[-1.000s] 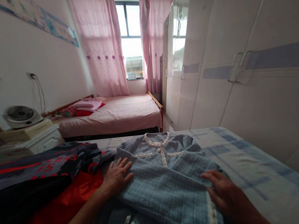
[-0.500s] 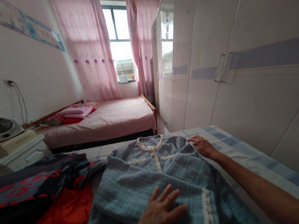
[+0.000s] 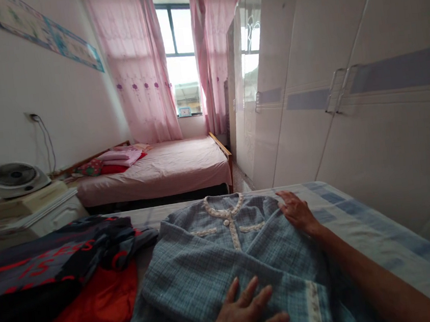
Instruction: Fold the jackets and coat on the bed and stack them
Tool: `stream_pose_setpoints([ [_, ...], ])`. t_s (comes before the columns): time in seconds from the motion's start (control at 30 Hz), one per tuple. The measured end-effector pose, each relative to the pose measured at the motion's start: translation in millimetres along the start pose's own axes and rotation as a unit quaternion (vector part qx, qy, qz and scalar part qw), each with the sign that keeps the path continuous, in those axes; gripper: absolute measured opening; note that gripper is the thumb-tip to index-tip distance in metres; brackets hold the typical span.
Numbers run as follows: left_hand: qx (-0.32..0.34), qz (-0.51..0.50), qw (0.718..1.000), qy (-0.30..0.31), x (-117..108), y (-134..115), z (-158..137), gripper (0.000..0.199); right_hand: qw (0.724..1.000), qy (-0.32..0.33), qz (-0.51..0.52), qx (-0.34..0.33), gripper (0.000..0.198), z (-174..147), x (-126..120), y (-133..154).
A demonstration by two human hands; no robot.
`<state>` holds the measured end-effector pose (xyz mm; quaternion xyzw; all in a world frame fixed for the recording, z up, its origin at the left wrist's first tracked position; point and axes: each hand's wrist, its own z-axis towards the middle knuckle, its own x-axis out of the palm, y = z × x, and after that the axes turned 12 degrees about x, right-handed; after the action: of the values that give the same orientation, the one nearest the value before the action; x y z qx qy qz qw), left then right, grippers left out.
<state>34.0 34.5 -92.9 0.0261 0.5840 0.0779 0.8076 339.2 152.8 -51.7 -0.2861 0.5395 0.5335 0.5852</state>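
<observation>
A blue tweed jacket with white braided trim and a round button lies front up, its collar away from me. One sleeve crosses its front, with the trimmed cuff at the right. My left hand rests flat on that sleeve, fingers spread. At the jacket's right shoulder is my right hand, its fingers stretched out and touching the fabric edge. A diagonal fold runs from there toward the middle of the chest. The lower right side of the jacket is partly hidden by my right forearm.
Dark and red clothes lie left of the jacket. Underneath is a blue-and-white checked cover. Beyond stand a pink-covered bed and a small fan; a white wardrobe lines the right.
My right hand has shifted inward over the jacket's shoulder, and the fabric there now folds diagonally across the chest. My left hand stays flat on the sleeve. The view has turned slightly left.
</observation>
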Motion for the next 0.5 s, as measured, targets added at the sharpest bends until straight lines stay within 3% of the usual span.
stream_pose_setpoints([
  [0.13,0.026,-0.052,0.998,0.010,-13.5,-2.1,-0.2,0.033,0.999,0.048,-0.009,-0.022,0.047,-15.9,14.7,4.8],
  [0.2,-0.020,-0.106,0.994,0.008,-31.2,15.0,-1.6,0.030,0.998,0.064,-0.012,-0.025,0.044,-14.5,17.5,1.6],
  [0.3,-0.202,-0.086,0.976,0.002,-61.1,69.0,-10.4,0.031,0.999,0.038,-0.016,0.004,0.047,2.3,13.2,-3.2],
  [0.37,-0.334,-0.011,0.942,0.039,-72.5,115.1,-21.0,0.033,0.999,0.031,-0.023,0.026,0.048,18.4,9.8,-3.1],
  [0.5,-0.444,0.019,0.893,0.068,-64.5,190.1,-44.8,0.040,0.997,0.063,-0.038,0.036,0.042,46.2,13.5,5.2],
])
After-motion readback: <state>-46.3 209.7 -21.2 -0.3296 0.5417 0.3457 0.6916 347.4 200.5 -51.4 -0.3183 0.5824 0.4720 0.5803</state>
